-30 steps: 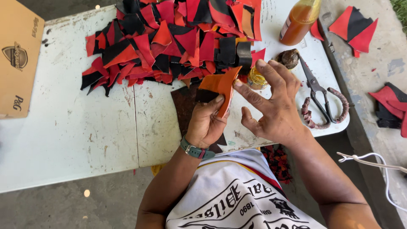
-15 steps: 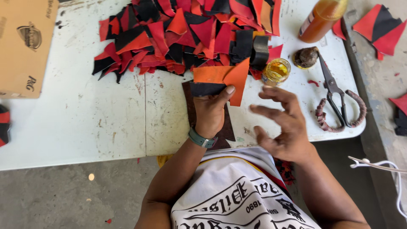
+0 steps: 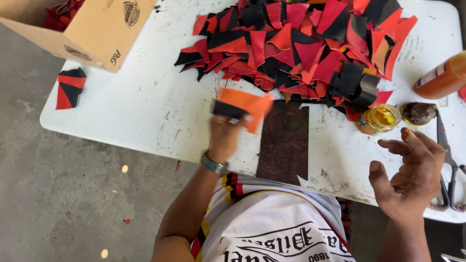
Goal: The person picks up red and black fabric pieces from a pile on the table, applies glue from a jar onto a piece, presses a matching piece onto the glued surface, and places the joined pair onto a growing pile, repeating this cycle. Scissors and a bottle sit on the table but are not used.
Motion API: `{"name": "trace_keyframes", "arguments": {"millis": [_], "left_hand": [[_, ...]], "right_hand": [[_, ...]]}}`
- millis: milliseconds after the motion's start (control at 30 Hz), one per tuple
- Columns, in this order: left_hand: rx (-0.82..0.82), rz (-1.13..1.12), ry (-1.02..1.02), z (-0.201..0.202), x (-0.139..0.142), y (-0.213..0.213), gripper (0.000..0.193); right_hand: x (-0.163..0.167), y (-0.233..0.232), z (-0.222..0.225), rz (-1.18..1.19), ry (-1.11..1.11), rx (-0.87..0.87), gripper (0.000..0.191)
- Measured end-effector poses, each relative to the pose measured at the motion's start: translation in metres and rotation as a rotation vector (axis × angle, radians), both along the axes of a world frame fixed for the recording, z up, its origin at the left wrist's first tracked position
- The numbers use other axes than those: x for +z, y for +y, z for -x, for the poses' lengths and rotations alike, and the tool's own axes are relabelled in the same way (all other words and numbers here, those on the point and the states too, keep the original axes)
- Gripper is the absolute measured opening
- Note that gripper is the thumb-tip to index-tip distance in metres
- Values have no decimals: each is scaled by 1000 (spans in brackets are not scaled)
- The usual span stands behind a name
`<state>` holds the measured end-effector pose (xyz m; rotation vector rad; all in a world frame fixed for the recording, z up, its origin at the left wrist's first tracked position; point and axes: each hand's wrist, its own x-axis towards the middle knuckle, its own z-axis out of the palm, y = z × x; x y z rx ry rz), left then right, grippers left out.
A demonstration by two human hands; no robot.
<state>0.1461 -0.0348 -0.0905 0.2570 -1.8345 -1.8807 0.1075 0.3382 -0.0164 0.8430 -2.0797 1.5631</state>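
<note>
I note first the white desk (image 3: 145, 111), scuffed and stained, running across the scene above a grey concrete floor (image 3: 73, 204). At the far left corner a cardboard box (image 3: 97, 29) overhangs the desk edge, and a small red-and-black piece (image 3: 69, 88) lies on the floor below it. Across the far middle of the desk I record a large heap of red, orange and black cut pieces (image 3: 301, 48), overlapping in no order. Nearer, at the desk's front edge, lies a dark brown rectangular mat (image 3: 285, 140), flat and bare. My left hand (image 3: 224, 135), a watch at its wrist, is clenched on an orange and black piece (image 3: 242, 106), held up just left of the mat's far corner; the piece is blurred, so I cannot tell its exact shape. My right hand (image 3: 410, 174) is released, fingers spread and slightly curled, grasping nothing, hovering over the near right edge of the desk. Far of it stand a small glass jar of yellow liquid (image 3: 379, 119) and, just to its right, a dark lump (image 3: 419, 113). An orange bottle (image 3: 442, 77) sits at the right edge. Scissors (image 3: 449, 165) lie partly hidden behind the right hand.
</note>
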Motion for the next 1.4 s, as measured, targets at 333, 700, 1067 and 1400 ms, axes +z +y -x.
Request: {"name": "trace_keyframes", "arguments": {"millis": [333, 700, 1067, 1400], "left_hand": [[281, -799, 308, 100, 21, -164, 20], [420, -837, 179, 90, 51, -197, 23], [267, -693, -74, 129, 58, -185, 17], [51, -425, -440, 63, 31, -143, 9]], "right_hand": [[24, -39, -16, -231, 78, -79, 65], [15, -24, -6, -174, 68, -40, 58], [37, -29, -7, -347, 96, -163, 62], [70, 131, 2, -395, -28, -492, 58]]}}
